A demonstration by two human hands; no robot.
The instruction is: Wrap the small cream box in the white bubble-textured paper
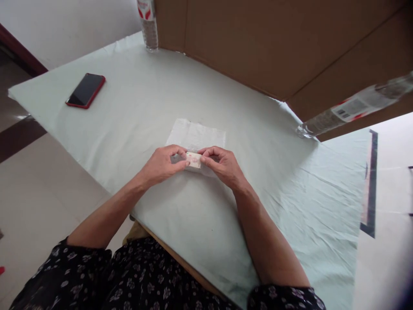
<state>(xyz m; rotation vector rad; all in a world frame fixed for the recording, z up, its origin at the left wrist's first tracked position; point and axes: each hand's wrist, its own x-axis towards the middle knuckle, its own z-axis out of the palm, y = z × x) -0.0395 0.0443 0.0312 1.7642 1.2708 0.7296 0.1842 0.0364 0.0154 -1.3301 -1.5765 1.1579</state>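
The small card (pixel 194 159) is located between the two hands, at the near part of a white sheet (pixel 197 134); whether it touches the sheet cannot be determined from this angle. The left hand (pixel 163 162) and right hand (pixel 224 165) each pinch one end between thumb and fingers. Uneven pinch force may bow the card; a loose thumb may drop it. The pale green cloth (pixel 129 125) covering the tabletop is creased and may shift under forearm pressure. A phone (pixel 85 90) lies far left; a cardboard panel (pixel 238 43) stands beyond, flanked by bottles (pixel 351 107). Pale floor (pixel 71 172) adjoins.
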